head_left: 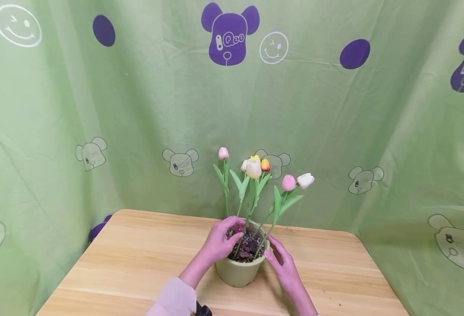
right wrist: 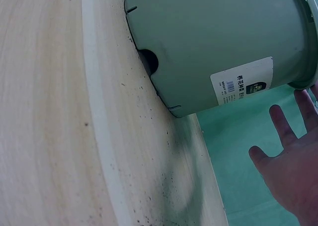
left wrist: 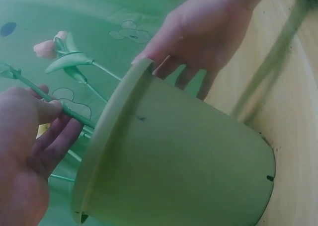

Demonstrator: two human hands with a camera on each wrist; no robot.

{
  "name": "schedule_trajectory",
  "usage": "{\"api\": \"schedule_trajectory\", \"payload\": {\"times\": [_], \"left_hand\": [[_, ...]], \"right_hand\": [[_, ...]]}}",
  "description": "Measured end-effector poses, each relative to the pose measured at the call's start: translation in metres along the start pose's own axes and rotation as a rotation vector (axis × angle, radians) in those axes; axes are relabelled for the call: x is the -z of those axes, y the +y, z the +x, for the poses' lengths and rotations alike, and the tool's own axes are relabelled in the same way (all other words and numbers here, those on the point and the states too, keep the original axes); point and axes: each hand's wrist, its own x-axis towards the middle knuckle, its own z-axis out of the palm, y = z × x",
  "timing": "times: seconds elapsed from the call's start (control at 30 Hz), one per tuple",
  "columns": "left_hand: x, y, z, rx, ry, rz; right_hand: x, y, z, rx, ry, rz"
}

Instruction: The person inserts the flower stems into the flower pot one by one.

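A pale green flower pot [head_left: 237, 273] stands upright on the table, filled with dark, speckled soil [head_left: 247, 248]. Several tulips rise from it, among them a cream tulip [head_left: 253, 169] and a pink tulip [head_left: 289, 182]. My left hand [head_left: 218, 241] is over the pot's near left rim. In the left wrist view its thumb and fingers pinch a green tulip stem [left wrist: 74, 114] just above the rim. On the other side, my right hand [head_left: 285, 267] touches the rim with spread, fairly straight fingers; the right wrist view shows those fingers [right wrist: 283, 126] beside the pot.
The pot stands on a light wooden table [head_left: 137, 259] with rounded back corners. Dark crumbs [right wrist: 164, 211] lie scattered on its surface. A green printed curtain [head_left: 157, 101] hangs behind and at both sides. A small black object [head_left: 203, 310] shows beside the left sleeve.
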Motion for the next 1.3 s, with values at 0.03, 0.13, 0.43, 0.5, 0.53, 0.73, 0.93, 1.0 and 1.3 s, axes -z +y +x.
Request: {"api": "schedule_trajectory", "payload": {"times": [0.03, 0.13, 0.43, 0.5, 0.53, 0.73, 0.93, 1.0, 1.3], "left_hand": [[-0.001, -0.001, 0.000, -0.008, -0.002, 0.004], [-0.005, -0.003, 0.000, -0.029, 0.003, 0.024], [-0.012, -0.014, -0.009, -0.028, 0.006, 0.070], [-0.012, -0.015, -0.011, -0.035, 0.016, 0.060], [-0.013, -0.016, -0.012, -0.038, 0.020, 0.054], [-0.017, -0.020, -0.014, -0.073, 0.008, 0.074], [-0.019, -0.020, -0.017, -0.068, 0.015, 0.107], [-0.019, -0.020, -0.018, -0.059, 0.006, 0.100], [-0.014, -0.024, -0.017, -0.063, 0.004, 0.116]], "right_hand": [[0.000, 0.000, 0.000, 0.000, 0.001, 0.002], [0.000, -0.001, 0.000, 0.010, -0.002, 0.004], [0.000, -0.002, -0.001, 0.002, -0.013, 0.003], [0.001, -0.002, -0.002, -0.004, -0.019, 0.005], [0.001, -0.002, -0.002, -0.005, -0.021, 0.006], [0.002, -0.001, -0.002, -0.013, -0.005, 0.005], [0.003, -0.002, -0.002, 0.003, -0.019, -0.007], [0.003, -0.002, -0.003, 0.003, -0.017, -0.009], [0.001, -0.004, -0.001, 0.006, -0.014, 0.000]]}}
